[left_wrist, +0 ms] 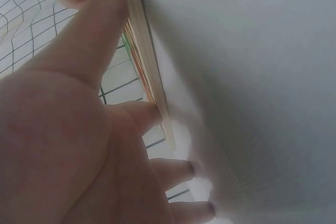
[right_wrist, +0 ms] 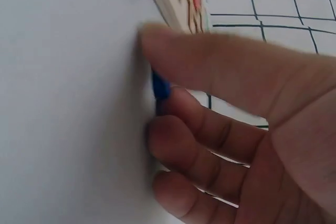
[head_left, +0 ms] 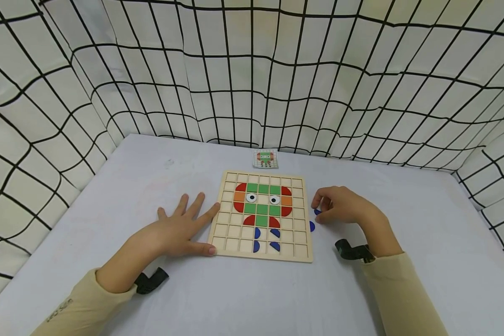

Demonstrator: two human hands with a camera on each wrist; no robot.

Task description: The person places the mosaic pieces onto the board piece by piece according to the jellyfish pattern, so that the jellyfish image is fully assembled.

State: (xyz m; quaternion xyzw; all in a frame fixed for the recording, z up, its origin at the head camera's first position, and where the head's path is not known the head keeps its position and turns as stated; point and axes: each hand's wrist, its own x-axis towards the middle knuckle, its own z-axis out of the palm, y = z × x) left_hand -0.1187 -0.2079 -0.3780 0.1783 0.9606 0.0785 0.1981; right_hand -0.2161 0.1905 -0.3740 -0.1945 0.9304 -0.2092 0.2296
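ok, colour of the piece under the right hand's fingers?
Blue. The small piece under the right hand shows best in the right wrist view.

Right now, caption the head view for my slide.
Left hand steadies the board; right hand pinches a blue piece.

blue piece [head_left: 317, 212]; pale wooden board [head_left: 301, 252]; black-gridded white netting [head_left: 361, 93].

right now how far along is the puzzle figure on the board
Done: green body, red and orange sides, two eyes and four blue pieces sit in the wooden board. In hand: the right hand pinches a blue piece; the left hand steadies the board. Left: another blue piece lies beside the board.
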